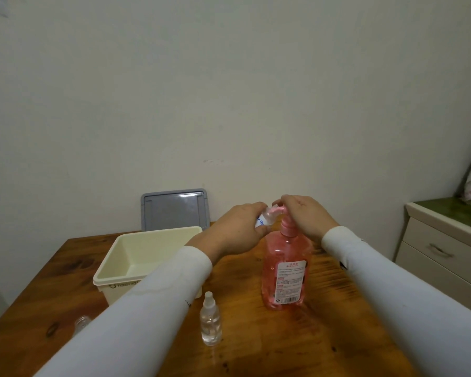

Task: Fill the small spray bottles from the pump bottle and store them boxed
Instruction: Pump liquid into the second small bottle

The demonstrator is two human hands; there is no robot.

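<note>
A pink pump bottle point(284, 270) stands upright on the wooden table point(283, 349). My right hand point(307, 221) rests on top of its pump head, fingers curved over it. My left hand point(237, 229) grips a small clear spray bottle point(264, 220) with a white label, held at the pump's spout. A second small spray bottle point(210, 321) with its cap on stands on the table in front, holding clear liquid. Another small clear bottle point(82, 322) peeks out at the left, mostly hidden by my left sleeve.
An open cream plastic box point(114, 257) sits left of the pump bottle. Its grey lid point(174, 210) leans against the wall behind. A white drawer cabinet point(443, 248) stands to the right of the table.
</note>
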